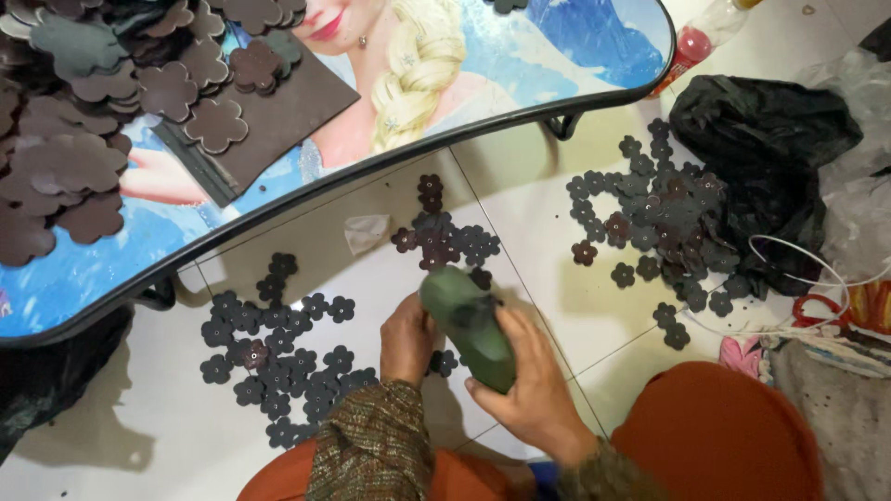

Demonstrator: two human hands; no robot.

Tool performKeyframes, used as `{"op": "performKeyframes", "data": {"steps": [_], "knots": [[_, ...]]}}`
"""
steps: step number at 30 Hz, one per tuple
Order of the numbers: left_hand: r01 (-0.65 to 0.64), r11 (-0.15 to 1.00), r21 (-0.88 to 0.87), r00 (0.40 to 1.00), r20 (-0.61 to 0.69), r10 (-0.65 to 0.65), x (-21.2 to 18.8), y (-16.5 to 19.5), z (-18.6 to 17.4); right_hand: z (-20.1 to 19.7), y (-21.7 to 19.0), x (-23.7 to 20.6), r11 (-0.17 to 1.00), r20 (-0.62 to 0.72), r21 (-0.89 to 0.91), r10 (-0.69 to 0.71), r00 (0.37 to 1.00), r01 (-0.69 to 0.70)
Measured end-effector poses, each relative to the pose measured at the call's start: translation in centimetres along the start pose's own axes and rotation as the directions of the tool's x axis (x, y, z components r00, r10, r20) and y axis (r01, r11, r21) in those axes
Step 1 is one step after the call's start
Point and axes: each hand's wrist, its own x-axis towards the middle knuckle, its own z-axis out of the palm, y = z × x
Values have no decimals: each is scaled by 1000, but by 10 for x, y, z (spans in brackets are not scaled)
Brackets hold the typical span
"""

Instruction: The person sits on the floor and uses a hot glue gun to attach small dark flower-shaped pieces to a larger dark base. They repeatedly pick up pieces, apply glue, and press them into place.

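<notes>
While the right hand [534, 385] grips a dark green tool [469, 325], its fingers are curled round the lower body and its blurred nose points down at the floor tiles [538, 195].

Left hand [406, 339]: lowered to the floor just beside the tool's nose, fingers bent down over something small; what they pinch is hidden, so whether they grasp it cannot be told. A small dark flower cut-out [443, 363] lies right next to this hand.

Small flower cut-outs, dark grey, some with brownish faces:
- one scatter [278, 357] on the tiles to the left of the hands, pieces overlapping;
- one cluster [444, 237] just above the tool, near the table's edge;
- one larger heap [664, 218] to the right, well apart from the hands, touching a black plastic bag [761, 148].

Low table [520, 65]: curved black rim, blue printed cartoon top. On its left part lie large brown flower cut-outs [74, 158] in a loose pile, and a dark brown sheet [288, 107] carrying several more.

Other items: a crumpled clear scrap [367, 232] on the tiles beneath the table rim; a white cord [798, 255] looping at right; a bottle with red contents [691, 42] lying at top right. Patterned brown sleeves [371, 445] and orange cloth [724, 436] fill the lower edge.
</notes>
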Motion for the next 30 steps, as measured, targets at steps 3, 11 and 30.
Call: {"op": "performKeyframes", "data": {"steps": [3, 11, 30], "knots": [[144, 977, -157, 990, 19, -143, 3, -4, 3, 2, 11, -8, 900, -2, 394, 203, 979, -186], [323, 942, 92, 941, -134, -310, 9, -10, -5, 22, 75, -1, 703, 65, 356, 639, 767, -616], [-8, 997, 81, 892, -449, 44, 9, -17, 1, 55, 88, -13, 854, -133, 88, 520, 844, -513]]}}
